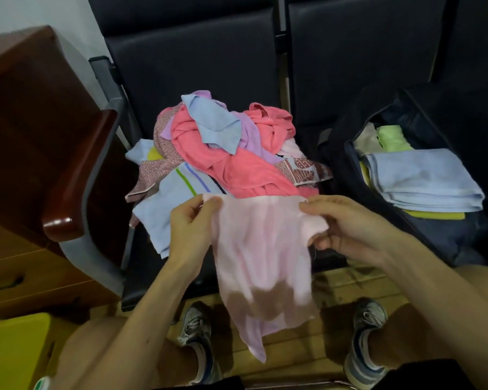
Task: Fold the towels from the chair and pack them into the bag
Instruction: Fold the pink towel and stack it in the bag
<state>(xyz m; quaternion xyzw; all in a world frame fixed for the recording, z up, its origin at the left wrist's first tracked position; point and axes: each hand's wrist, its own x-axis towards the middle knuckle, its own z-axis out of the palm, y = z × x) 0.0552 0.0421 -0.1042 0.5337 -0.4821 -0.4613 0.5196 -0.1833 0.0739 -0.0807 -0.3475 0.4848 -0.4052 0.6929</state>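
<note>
You're partway through. A few folded towels, a blue towel (423,178) on top, already lie in the bag (339,175), just right of the pile (223,153). That pile, a big tangle of coral, blue and lilac cloth, sits on the chair (141,274), so most of the folding looks left to do.

In front of the pile you hold a pink towel (262,249). Your left hand (192,223) pinches its top left corner, and your right hand (347,223) grips the top right edge. It hangs unfolded between them, its lower end falling away from the pile.
</note>
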